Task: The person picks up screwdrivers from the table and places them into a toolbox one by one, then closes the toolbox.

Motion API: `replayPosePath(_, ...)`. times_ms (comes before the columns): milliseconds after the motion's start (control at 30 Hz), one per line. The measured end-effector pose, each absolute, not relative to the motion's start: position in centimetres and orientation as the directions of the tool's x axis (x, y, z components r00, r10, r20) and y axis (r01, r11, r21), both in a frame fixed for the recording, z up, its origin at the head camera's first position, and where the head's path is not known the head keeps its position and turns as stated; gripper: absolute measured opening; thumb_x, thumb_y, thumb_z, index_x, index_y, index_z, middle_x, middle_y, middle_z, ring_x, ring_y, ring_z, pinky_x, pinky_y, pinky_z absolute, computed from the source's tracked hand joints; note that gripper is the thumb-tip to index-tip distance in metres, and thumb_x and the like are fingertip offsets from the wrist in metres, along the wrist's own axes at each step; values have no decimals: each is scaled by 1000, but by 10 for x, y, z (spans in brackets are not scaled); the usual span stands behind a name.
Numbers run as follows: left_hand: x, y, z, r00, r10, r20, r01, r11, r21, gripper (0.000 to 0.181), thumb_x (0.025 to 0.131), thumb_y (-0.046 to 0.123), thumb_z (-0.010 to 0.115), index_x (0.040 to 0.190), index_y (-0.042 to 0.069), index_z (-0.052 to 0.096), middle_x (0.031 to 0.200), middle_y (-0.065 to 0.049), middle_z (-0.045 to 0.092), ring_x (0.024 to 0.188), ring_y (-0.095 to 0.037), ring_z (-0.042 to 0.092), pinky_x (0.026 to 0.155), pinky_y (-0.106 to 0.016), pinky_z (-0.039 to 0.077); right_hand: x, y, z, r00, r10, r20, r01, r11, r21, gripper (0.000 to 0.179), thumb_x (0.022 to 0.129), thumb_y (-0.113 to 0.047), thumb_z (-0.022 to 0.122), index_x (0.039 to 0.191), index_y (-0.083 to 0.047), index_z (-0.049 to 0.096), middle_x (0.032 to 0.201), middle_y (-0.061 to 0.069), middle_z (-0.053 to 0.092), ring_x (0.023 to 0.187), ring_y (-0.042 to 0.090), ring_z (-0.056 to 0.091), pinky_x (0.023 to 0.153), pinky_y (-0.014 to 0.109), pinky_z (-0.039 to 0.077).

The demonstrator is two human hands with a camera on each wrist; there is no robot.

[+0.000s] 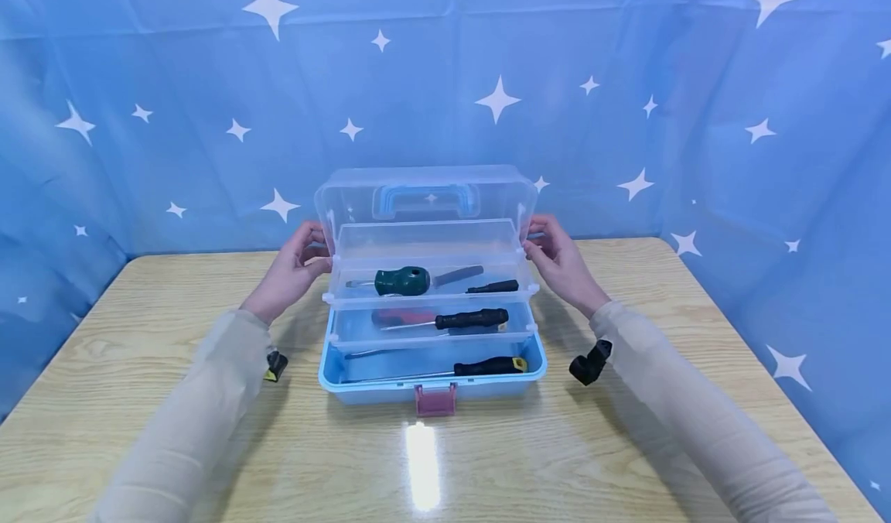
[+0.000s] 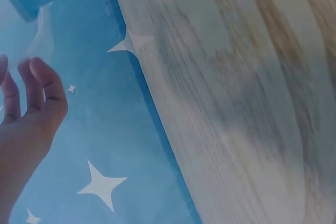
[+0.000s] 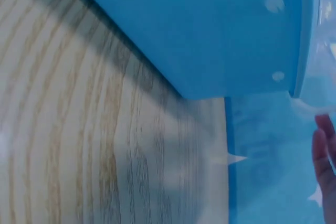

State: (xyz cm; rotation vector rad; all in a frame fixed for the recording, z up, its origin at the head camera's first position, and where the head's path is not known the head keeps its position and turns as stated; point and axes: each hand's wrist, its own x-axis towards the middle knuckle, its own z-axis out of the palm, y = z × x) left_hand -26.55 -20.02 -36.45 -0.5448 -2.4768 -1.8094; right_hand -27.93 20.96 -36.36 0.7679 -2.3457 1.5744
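A light-blue toolbox [image 1: 435,390] stands open on the table, its clear lid [image 1: 355,198] raised at the back. My left hand [image 1: 294,264] holds the lid's left edge, fingers bent and thumb by the upper tray. On the opposite side my right hand [image 1: 560,264] holds the lid's right edge with fingertips and thumb. Two clear trays are stepped out; the upper tray [image 1: 431,302] bears a green-handled screwdriver [image 1: 402,281] and a small black-handled tool [image 1: 493,286]. A black-handled screwdriver [image 1: 472,319] lies on the lower tray. At the bottom rests a long black-and-yellow-handled screwdriver [image 1: 490,366].
The box sits mid-way on a wood-grain table [image 1: 209,430]. Right behind it hangs a blue curtain [image 1: 431,90] with white stars, which also lines both sides. A pink latch [image 1: 435,401] hangs down at the box's front.
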Motion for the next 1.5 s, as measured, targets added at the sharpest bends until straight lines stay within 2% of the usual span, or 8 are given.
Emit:
replayPosePath(233, -267, -195, -363, -913, 246, 325, 390, 293, 873, 27, 91, -15, 50, 116, -5, 42, 110, -15, 51, 105, -31, 53, 84, -23, 48, -281, 212, -368, -834, -266, 484, -548, 299, -781, 20, 98, 3, 50, 118, 4, 47, 110, 17, 55, 99, 17, 60, 84, 22, 46)
replayPosePath(400, -262, -195, -363, -915, 248, 319, 391, 340, 856, 30, 92, -12, 52, 120, -3, 46, 116, -16, 52, 108, -28, 53, 88, -26, 49, -261, 207, -353, -831, -286, 477, -552, 316, -772, 19, 97, 8, 49, 115, 9, 45, 110, 23, 55, 103, 34, 59, 87, 24, 46)
replayPosePath(667, -254, -197, -360, -914, 252, 319, 392, 342, 854, 18, 95, -8, 53, 111, -4, 47, 116, -15, 53, 110, -27, 54, 88, -24, 49, -250, 206, -345, -832, -297, 468, -553, 384, -739, 49, 95, 9, 51, 140, 7, 29, 111, 29, 58, 99, 40, 58, 80, 22, 46)
replayPosePath(800, -246, -200, -358, -927, 268, 261, 338, 305, 890, 26, 96, -1, 54, 121, -3, 47, 121, -15, 53, 116, -30, 53, 93, -26, 48, -256, 215, -356, -810, -332, 483, -584, 390, -712, 58, 95, 9, 51, 148, 0, 26, 116, 24, 56, 98, 34, 60, 82, 20, 48)
replayPosePath(933, -233, -209, -354, -930, 327, 167, 264, 281, 923, 40, 98, 8, 56, 134, 1, 43, 132, -16, 49, 124, -37, 49, 99, -34, 45, -260, 223, -367, -794, -370, 482, -602, 375, -705, 59, 95, 7, 53, 149, -8, 34, 130, 15, 51, 107, 17, 55, 85, 20, 48)
replayPosePath(1167, -211, -213, -343, -880, 474, 20, 207, 345, 916, 67, 99, 23, 54, 153, 6, 18, 155, -18, 23, 137, -41, 30, 106, -52, 31, -245, 221, -358, -755, -366, 545, -655, 380, -653, 59, 91, 16, 54, 146, 3, 36, 135, 24, 49, 111, 0, 51, 88, 15, 46)
replayPosePath(1333, -208, -203, -342, -885, 465, 17, 210, 368, 906, 62, 103, 35, 41, 154, 10, 17, 156, -17, 23, 140, -38, 24, 108, -61, 23, -244, 225, -361, -712, -363, 602, -702, 390, -595, 59, 89, 17, 56, 144, 4, 39, 138, 25, 48, 115, 0, 52, 92, 17, 45)
replayPosePath(1500, -211, -193, -349, -891, 450, 56, 239, 362, 901, 64, 103, 31, 45, 154, 7, 14, 154, -19, 25, 140, -36, 26, 108, -55, 27, -253, 234, -376, -722, -383, 577, -692, 414, -591, 65, 90, 14, 57, 149, -6, 37, 143, 16, 46, 112, 11, 58, 90, 19, 47)
